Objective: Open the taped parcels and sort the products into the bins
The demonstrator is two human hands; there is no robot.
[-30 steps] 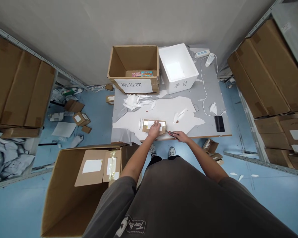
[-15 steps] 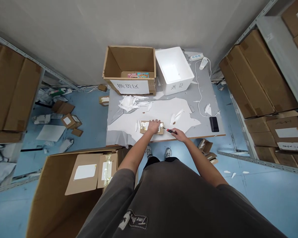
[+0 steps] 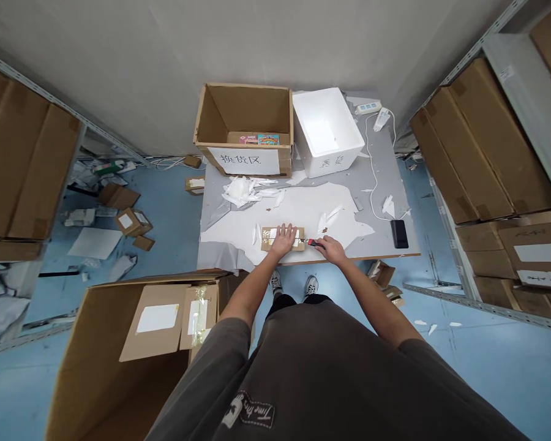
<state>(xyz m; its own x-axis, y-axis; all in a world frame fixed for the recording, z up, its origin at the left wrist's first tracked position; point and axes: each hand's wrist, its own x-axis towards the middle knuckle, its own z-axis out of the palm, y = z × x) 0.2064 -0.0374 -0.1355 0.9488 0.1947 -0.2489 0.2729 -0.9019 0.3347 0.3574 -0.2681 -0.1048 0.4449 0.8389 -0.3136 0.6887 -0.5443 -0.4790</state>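
Note:
A small taped cardboard box (image 3: 269, 234) with a white label lies near the front edge of the table. My left hand (image 3: 283, 239) rests on top of it, its fingers stretched out flat across the label. At the box's right end, my right hand (image 3: 331, 249) is closed round the red-and-black handle of a utility knife (image 3: 312, 243). The knife points left, with its tip at the box; how deep the blade sits cannot be made out. White paper scraps (image 3: 329, 217) lie just beyond the knife.
An open carton (image 3: 250, 160) with a few colourful packs and a white foam box (image 3: 330, 160) stand at the table's back. A phone (image 3: 399, 234) lies at the right. A large open carton (image 3: 78, 361) is at my left; loaded shelves (image 3: 487, 147) flank the table.
The knife has come in closer to the box, showing less of its blade. My left hand's fingers are more spread on the box. The whole view has shifted slightly.

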